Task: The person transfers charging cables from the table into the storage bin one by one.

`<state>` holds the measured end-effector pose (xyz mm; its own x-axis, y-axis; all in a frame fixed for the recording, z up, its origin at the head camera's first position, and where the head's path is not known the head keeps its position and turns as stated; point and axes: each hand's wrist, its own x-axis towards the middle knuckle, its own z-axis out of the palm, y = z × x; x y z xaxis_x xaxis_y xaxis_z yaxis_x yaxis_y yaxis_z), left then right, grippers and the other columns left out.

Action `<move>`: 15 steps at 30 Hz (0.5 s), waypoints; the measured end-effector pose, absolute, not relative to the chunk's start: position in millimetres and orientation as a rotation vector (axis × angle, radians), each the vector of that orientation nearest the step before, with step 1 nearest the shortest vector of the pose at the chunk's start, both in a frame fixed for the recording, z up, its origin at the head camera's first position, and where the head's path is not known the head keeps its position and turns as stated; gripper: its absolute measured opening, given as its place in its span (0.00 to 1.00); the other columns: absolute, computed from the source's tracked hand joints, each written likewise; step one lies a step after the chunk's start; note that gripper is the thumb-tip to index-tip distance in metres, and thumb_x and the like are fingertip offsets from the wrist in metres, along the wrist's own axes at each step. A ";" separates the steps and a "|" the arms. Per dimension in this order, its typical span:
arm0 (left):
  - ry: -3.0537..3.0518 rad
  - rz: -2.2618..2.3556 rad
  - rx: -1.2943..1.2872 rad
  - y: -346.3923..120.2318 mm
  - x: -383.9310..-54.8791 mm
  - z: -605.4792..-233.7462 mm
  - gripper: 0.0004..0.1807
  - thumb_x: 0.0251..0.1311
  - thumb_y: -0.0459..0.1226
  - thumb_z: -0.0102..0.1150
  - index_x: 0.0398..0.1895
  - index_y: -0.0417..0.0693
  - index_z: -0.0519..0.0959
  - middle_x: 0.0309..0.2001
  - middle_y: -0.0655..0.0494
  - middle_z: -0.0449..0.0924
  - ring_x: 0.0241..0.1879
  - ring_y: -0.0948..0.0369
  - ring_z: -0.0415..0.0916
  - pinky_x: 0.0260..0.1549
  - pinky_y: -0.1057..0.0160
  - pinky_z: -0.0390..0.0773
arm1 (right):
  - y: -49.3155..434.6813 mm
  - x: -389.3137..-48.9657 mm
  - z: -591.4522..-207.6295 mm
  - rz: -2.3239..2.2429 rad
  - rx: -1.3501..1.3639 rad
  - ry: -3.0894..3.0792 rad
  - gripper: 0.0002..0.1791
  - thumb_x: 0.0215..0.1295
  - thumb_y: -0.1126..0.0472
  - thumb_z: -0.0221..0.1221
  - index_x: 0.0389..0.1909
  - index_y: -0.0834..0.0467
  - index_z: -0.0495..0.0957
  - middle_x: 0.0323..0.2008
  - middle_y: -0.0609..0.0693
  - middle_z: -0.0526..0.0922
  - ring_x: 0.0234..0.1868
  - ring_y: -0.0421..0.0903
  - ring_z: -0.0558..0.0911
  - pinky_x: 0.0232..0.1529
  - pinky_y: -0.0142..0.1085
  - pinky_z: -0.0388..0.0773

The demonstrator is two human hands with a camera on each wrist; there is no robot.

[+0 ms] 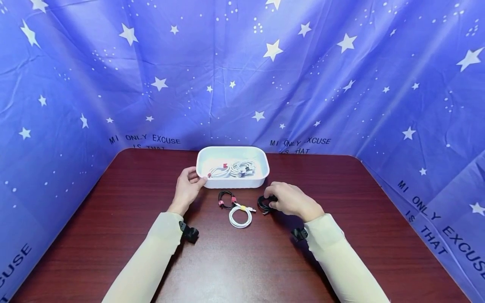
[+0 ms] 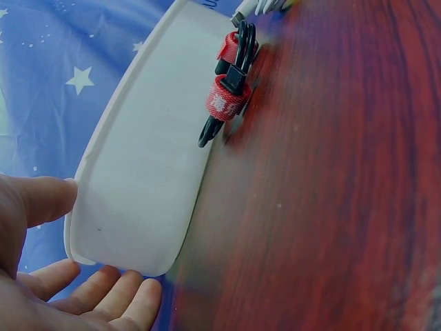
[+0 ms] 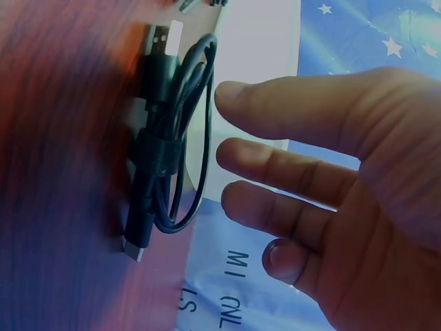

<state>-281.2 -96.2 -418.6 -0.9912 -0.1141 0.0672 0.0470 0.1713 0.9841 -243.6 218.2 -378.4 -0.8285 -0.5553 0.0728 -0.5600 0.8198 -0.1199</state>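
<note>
A white plastic box stands at the back of the table, with several coiled white cables inside. My left hand is at its left end; in the left wrist view the thumb touches the rim and loosely bent fingers rest against the end wall. Over a coiled black cable with a black strap hovers my right hand. Its thumb and fingers are spread apart beside the cable, holding nothing. Between the hands lie a black cable with red straps and a white cable with a yellow strap.
The dark red wooden table reaches back to a blue curtain with white stars, which hangs on three sides. A black wrist camera is on the left sleeve, and another is on the right.
</note>
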 end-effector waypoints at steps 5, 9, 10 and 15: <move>-2.302 -1.942 0.067 -96.5 -280.9 -419.0 0.30 0.58 0.30 0.62 0.63 0.35 0.64 0.54 0.36 0.73 0.53 0.48 0.75 0.50 0.55 0.77 | 217.0 -242.8 -379.9 0.206 0.891 -2.990 0.09 0.51 0.63 0.67 0.34 0.50 0.81 0.33 0.44 0.76 0.33 0.42 0.75 0.36 0.42 0.74; -2.310 -1.940 0.069 -96.4 -281.4 -419.7 0.30 0.58 0.31 0.62 0.64 0.35 0.64 0.54 0.37 0.73 0.53 0.48 0.75 0.50 0.55 0.77 | 217.3 -242.6 -381.9 0.213 0.869 -3.015 0.09 0.50 0.65 0.67 0.33 0.50 0.81 0.34 0.45 0.77 0.34 0.44 0.76 0.37 0.43 0.75; -2.313 -1.938 0.069 -96.3 -281.4 -419.8 0.30 0.58 0.31 0.62 0.64 0.35 0.64 0.54 0.37 0.73 0.53 0.48 0.75 0.50 0.55 0.77 | 217.4 -242.8 -382.4 0.214 0.866 -3.020 0.10 0.50 0.65 0.67 0.33 0.50 0.81 0.34 0.45 0.78 0.34 0.44 0.76 0.37 0.43 0.75; -2.315 -1.937 0.069 -96.3 -281.8 -420.1 0.30 0.58 0.31 0.62 0.64 0.36 0.64 0.55 0.37 0.73 0.54 0.48 0.75 0.51 0.54 0.76 | 218.8 -244.0 -385.1 0.210 0.860 -3.044 0.10 0.51 0.64 0.66 0.34 0.50 0.82 0.36 0.45 0.78 0.37 0.44 0.77 0.40 0.43 0.75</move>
